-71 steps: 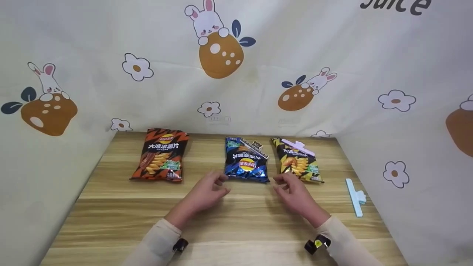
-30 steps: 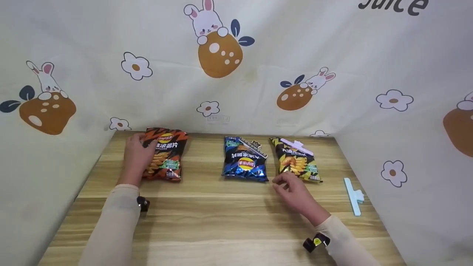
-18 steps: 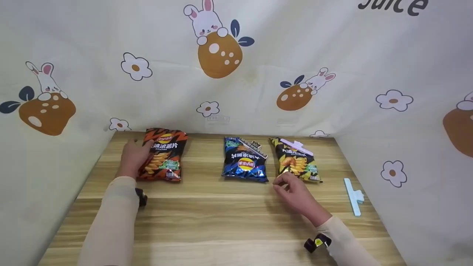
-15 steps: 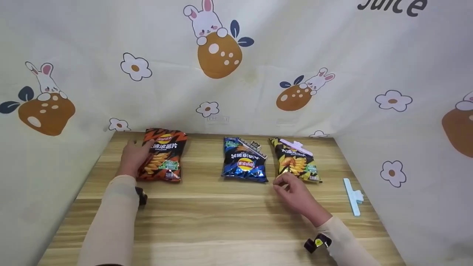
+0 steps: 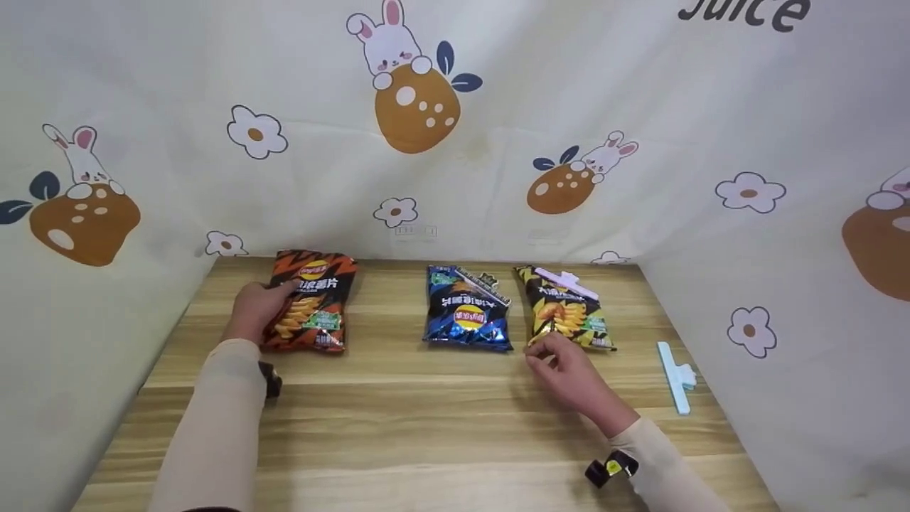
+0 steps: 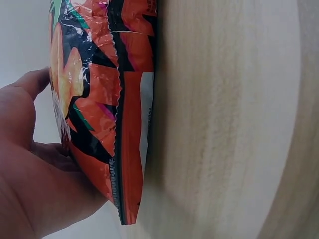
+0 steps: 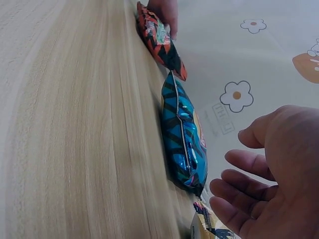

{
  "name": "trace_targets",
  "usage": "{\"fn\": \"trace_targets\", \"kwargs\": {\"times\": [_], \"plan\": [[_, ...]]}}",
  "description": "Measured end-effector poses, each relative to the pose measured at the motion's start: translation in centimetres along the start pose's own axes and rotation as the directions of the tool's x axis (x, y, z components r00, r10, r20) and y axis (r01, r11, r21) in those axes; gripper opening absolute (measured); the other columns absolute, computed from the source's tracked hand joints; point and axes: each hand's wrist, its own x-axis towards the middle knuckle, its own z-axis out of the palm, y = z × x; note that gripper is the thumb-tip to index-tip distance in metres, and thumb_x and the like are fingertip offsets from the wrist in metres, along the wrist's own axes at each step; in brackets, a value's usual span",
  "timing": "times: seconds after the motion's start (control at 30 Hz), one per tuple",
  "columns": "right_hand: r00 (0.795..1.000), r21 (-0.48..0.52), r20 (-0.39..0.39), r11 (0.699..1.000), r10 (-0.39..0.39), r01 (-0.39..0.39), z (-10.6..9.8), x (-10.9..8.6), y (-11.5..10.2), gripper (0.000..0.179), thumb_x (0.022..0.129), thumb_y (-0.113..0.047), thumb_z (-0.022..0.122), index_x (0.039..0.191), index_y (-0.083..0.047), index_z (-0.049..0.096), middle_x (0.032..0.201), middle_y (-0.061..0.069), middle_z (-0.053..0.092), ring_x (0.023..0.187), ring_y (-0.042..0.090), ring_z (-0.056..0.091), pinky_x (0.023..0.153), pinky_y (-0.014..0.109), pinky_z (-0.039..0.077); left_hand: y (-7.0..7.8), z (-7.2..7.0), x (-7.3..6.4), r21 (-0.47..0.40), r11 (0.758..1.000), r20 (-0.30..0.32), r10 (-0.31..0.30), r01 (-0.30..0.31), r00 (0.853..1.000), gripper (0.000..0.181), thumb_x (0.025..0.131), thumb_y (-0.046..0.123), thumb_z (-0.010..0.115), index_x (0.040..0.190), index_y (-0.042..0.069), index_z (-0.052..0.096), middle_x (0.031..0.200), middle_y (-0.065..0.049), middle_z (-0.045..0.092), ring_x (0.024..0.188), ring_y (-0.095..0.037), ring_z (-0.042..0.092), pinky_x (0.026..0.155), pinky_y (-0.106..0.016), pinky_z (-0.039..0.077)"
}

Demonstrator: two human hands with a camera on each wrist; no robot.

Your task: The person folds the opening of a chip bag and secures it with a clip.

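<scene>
The red-and-black bag of potato chips (image 5: 313,306) lies at the table's back left. My left hand (image 5: 257,309) grips it by its left edge, thumb on the printed front and the other fingers hidden by the bag. The left wrist view shows the bag's sealed bottom edge close above the wood, with the hand (image 6: 45,169) behind it. My right hand (image 5: 569,373), fingers relaxed and holding nothing, hovers at the lower edge of the yellow bag of chips (image 5: 569,313). Just left of that lies the blue bag of chips (image 5: 466,320).
A silvery sealing clip (image 5: 483,286) sits across the blue bag's top corner, a lilac sealing clip (image 5: 567,282) across the yellow one's. A light-blue sealing clip (image 5: 675,378) lies near the right edge of the wooden table (image 5: 412,434). Patterned cloth (image 5: 313,185) walls the back and sides.
My left hand has gone from the middle to the red-and-black bag on the left and taken hold of its left edge. The right hand has stayed in place.
</scene>
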Motion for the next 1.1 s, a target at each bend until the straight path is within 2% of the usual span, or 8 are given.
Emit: {"fn": "trace_targets", "kwargs": {"times": [0.2, 0.3, 0.4, 0.57, 0.73, 0.93, 1.03, 1.1], "plan": [[1.0, 0.005, 0.013, 1.0, 0.025, -0.025, 0.0, -0.1, 0.0, 0.01, 0.105, -0.018, 0.076, 0.105, -0.009, 0.075, 0.106, -0.001, 0.068, 0.095, 0.016, 0.063, 0.084, 0.03, 0.056, -0.3, -0.1, -0.2, -0.03, 0.999, 0.015, -0.014, 0.014, 1.0, 0.103, 0.107, 0.064, 0.056, 0.171, -0.008, 0.019, 0.162, -0.03, 0.044, 0.14, -0.036, 0.051, 0.118, -0.049, 0.048], [0.999, 0.007, 0.013, 1.0, 0.029, -0.029, 0.1, -0.1, 0.1, 0.007, 0.104, -0.016, 0.077, 0.104, -0.009, 0.075, 0.106, -0.002, 0.068, 0.096, 0.016, 0.063, 0.084, 0.03, 0.056, -0.4, -0.2, -0.3, -0.061, 0.998, 0.016, 0.01, -0.009, 1.0, 0.1, 0.108, 0.062, 0.056, 0.171, -0.007, 0.02, 0.162, -0.029, 0.044, 0.139, -0.036, 0.052, 0.116, -0.048, 0.05], [1.0, 0.014, 0.003, 1.0, 0.013, -0.013, 0.2, -0.1, 0.2, 0.002, 0.103, -0.012, 0.077, 0.103, -0.01, 0.076, 0.107, 0.0, 0.069, 0.095, 0.016, 0.063, 0.084, 0.029, 0.056, -0.7, -0.3, -0.3, -0.091, 0.995, 0.015, 0.036, -0.035, 0.999, 0.096, 0.109, 0.059, 0.057, 0.172, -0.004, 0.022, 0.162, -0.028, 0.044, 0.136, -0.035, 0.054, 0.107, -0.044, 0.056], [1.0, 0.03, -0.003, 0.999, 0.015, -0.015, 0.2, -0.1, 0.3, 0.006, 0.104, -0.013, 0.078, 0.103, -0.008, 0.075, 0.108, 0.001, 0.07, 0.096, 0.016, 0.063, 0.084, 0.029, 0.055, -1.3, -0.5, 0.1, -0.142, 0.988, 0.039, 0.059, -0.053, 0.997, 0.087, 0.111, 0.054, 0.055, 0.174, 0.003, 0.024, 0.161, -0.026, 0.045, 0.123, -0.028, 0.061, 0.087, -0.034, 0.064], [1.0, 0.029, -0.002, 0.999, 0.029, -0.029, 0.1, -0.1, 0.2, 0.008, 0.104, -0.015, 0.078, 0.104, -0.008, 0.074, 0.108, 0.0, 0.07, 0.096, 0.017, 0.063, 0.085, 0.03, 0.055, -1.6, -0.5, 0.2, -0.212, 0.977, 0.067, 0.046, -0.031, 0.997, 0.079, 0.113, 0.049, 0.055, 0.175, 0.007, 0.027, 0.156, -0.023, 0.05, 0.103, -0.016, 0.069, 0.081, -0.031, 0.066], [0.999, 0.03, 0.007, 0.998, 0.047, -0.047, 0.0, -0.1, 0.1, 0.008, 0.104, -0.016, 0.077, 0.105, -0.009, 0.074, 0.108, -0.001, 0.07, 0.097, 0.016, 0.063, 0.086, 0.031, 0.055, -1.2, -0.7, -0.7, -0.335, 0.942, 0.132, 0.058, -0.011, 0.99, 0.075, 0.114, 0.044, 0.057, 0.174, 0.008, 0.031, 0.13, -0.011, 0.063, 0.079, -0.005, 0.068, 0.07, -0.025, 0.063], [0.998, 0.027, 0.011, 0.997, 0.068, -0.068, -0.1, -0.1, 0.1, 0.009, 0.105, -0.018, 0.076, 0.105, -0.01, 0.073, 0.109, -0.001, 0.07, 0.098, 0.017, 0.063, 0.087, 0.033, 0.055, -0.9, -0.8, -1.3, -0.394, 0.919, 0.184, 0.095, -0.015, 0.978, 0.075, 0.115, 0.042, 0.056, 0.174, 0.005, 0.028, 0.127, -0.008, 0.065, 0.085, -0.007, 0.069, 0.074, -0.026, 0.062], [0.997, 0.028, 0.013, 0.996, 0.083, -0.083, -0.2, -0.1, 0.0, 0.01, 0.106, -0.02, 0.076, 0.106, -0.01, 0.073, 0.109, -0.001, 0.069, 0.098, 0.017, 0.063, 0.087, 0.033, 0.055, -0.9, -0.8, -1.6, -0.429, 0.903, 0.217, 0.1, 0.003, 0.971, 0.078, 0.115, 0.043, 0.056, 0.175, 0.004, 0.024, 0.132, -0.009, 0.062, 0.097, -0.012, 0.071, 0.085, -0.029, 0.064]]}}
